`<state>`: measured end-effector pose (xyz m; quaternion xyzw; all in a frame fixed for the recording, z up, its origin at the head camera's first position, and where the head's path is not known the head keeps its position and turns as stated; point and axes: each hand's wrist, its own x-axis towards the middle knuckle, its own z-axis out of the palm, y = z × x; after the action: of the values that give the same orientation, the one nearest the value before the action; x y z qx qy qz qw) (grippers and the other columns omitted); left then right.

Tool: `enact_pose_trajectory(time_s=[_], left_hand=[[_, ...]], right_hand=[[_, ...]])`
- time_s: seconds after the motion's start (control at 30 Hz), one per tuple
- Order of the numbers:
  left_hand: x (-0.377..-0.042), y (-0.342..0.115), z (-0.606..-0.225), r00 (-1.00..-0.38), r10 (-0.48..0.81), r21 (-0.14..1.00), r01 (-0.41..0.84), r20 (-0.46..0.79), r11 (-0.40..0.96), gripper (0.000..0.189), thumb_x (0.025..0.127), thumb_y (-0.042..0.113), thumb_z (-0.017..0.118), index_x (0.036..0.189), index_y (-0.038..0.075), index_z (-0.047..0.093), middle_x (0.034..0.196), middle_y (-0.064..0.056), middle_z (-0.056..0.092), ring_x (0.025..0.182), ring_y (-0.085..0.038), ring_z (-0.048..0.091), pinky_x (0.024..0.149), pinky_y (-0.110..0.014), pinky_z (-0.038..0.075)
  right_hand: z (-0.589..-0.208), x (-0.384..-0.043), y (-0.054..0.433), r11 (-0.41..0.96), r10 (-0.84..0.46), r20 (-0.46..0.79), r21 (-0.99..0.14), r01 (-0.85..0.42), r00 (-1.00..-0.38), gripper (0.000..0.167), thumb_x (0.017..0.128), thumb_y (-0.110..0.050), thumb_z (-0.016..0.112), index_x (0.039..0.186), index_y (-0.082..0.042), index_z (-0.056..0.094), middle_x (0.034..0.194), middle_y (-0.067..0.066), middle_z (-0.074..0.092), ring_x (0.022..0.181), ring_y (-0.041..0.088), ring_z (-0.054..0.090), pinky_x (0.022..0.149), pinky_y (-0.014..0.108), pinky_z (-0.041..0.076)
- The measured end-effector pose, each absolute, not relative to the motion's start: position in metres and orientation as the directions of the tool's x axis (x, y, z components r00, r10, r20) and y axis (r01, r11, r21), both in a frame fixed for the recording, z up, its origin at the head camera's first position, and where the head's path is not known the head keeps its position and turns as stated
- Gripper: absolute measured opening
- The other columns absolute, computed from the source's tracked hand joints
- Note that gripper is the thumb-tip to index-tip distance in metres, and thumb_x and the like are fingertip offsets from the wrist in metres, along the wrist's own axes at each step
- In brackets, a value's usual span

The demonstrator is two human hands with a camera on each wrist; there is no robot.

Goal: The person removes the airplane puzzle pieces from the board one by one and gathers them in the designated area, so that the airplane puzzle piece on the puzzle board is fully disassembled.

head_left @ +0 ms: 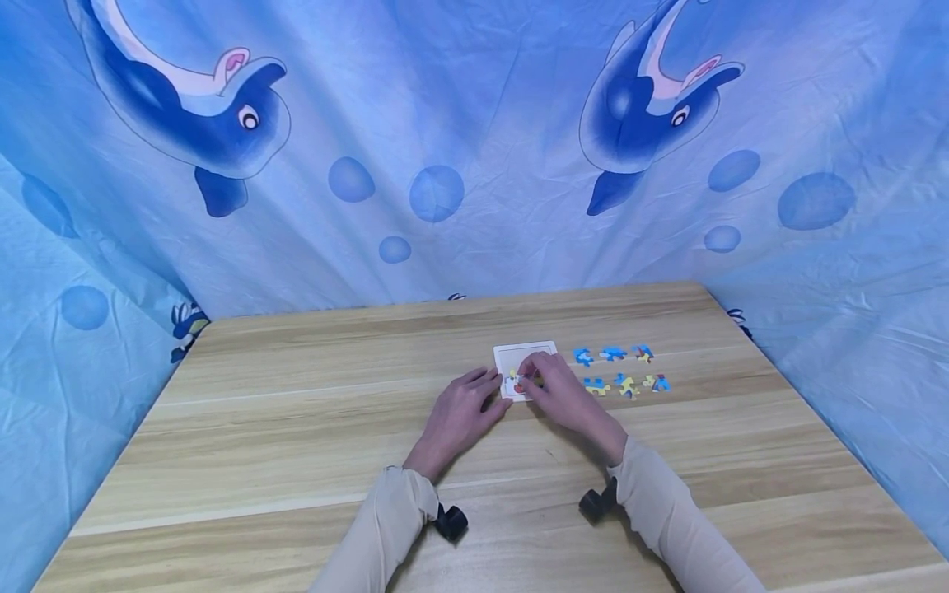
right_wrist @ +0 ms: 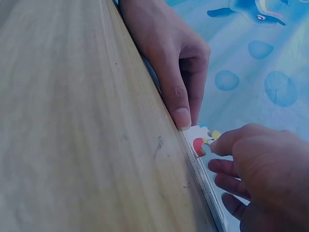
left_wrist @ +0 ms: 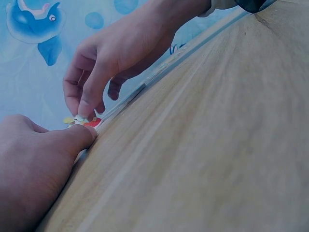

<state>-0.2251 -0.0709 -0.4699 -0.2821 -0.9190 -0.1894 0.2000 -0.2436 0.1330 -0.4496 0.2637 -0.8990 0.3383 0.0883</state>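
A white-rimmed puzzle board (head_left: 525, 346) lies on the table, with joined pieces (head_left: 510, 384) in its near left corner showing white, red and yellow. My left hand (head_left: 461, 413) holds that corner, thumb at the near edge and fingers along the left side. My right hand (head_left: 562, 394) is over the board, thumb and forefinger pinching a small puzzle piece (right_wrist: 216, 135) beside the joined ones. Its other fingers are loosely bent, as the right wrist view shows. The fingertips hide much of the pinched piece, and the right hand covers part of the board in the head view.
Right of the board lie loose puzzle pieces in two rows, among them a blue one (head_left: 613, 353) and a yellow and blue one (head_left: 627, 386). The wooden table (head_left: 259, 428) ends at a blue dolphin-print curtain (head_left: 504, 231) behind and at both sides.
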Motion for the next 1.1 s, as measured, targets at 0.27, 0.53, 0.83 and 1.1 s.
enact_pose_trajectory(time_s=[0.27, 0.53, 0.83, 1.1], left_hand=[[-0.226, -0.071, -0.47, -0.76, 0.443, 0.225, 0.592, 0.476, 0.774, 0.045, 0.092, 0.041, 0.062, 0.123, 0.009, 0.067, 0.127, -0.008, 0.063, 0.121, -0.025, 0.056, 0.101, -0.038, 0.046], [-0.225, -0.071, -0.47, -0.76, 0.442, 0.226, 0.592, 0.477, 0.774, 0.046, 0.092, 0.042, 0.061, 0.124, 0.009, 0.066, 0.127, -0.008, 0.063, 0.122, -0.025, 0.056, 0.101, -0.039, 0.046], [-0.225, -0.071, -0.47, -0.77, 0.44, 0.231, 0.583, 0.461, 0.779, 0.046, 0.092, 0.043, 0.061, 0.124, 0.009, 0.066, 0.129, -0.007, 0.062, 0.123, -0.024, 0.055, 0.102, -0.038, 0.045], [-0.226, -0.071, -0.471, -0.769, 0.434, 0.235, 0.582, 0.47, 0.778, 0.045, 0.092, 0.042, 0.061, 0.123, 0.01, 0.067, 0.128, -0.007, 0.063, 0.123, -0.024, 0.055, 0.102, -0.039, 0.045]], right_hand=[[-0.452, -0.245, 0.133, 0.539, -0.383, 0.325, -0.681, -0.495, -0.865, 0.01, 0.097, -0.019, 0.059, 0.097, -0.009, 0.06, 0.082, -0.006, 0.062, 0.076, 0.009, 0.058, 0.068, 0.027, 0.051], [-0.452, -0.244, 0.133, 0.492, -0.32, 0.321, -0.748, -0.446, -0.891, 0.007, 0.095, -0.016, 0.06, 0.096, -0.008, 0.062, 0.082, -0.003, 0.063, 0.077, 0.012, 0.059, 0.068, 0.026, 0.051], [-0.45, -0.239, 0.148, 0.445, -0.248, 0.285, -0.815, -0.37, -0.926, 0.004, 0.091, -0.007, 0.064, 0.094, -0.01, 0.063, 0.085, 0.001, 0.064, 0.08, 0.017, 0.059, 0.071, 0.028, 0.051], [-0.45, -0.231, 0.172, 0.489, -0.21, 0.249, -0.81, -0.322, -0.945, 0.004, 0.092, -0.011, 0.064, 0.095, -0.011, 0.064, 0.086, 0.0, 0.064, 0.08, 0.017, 0.058, 0.07, 0.026, 0.049]])
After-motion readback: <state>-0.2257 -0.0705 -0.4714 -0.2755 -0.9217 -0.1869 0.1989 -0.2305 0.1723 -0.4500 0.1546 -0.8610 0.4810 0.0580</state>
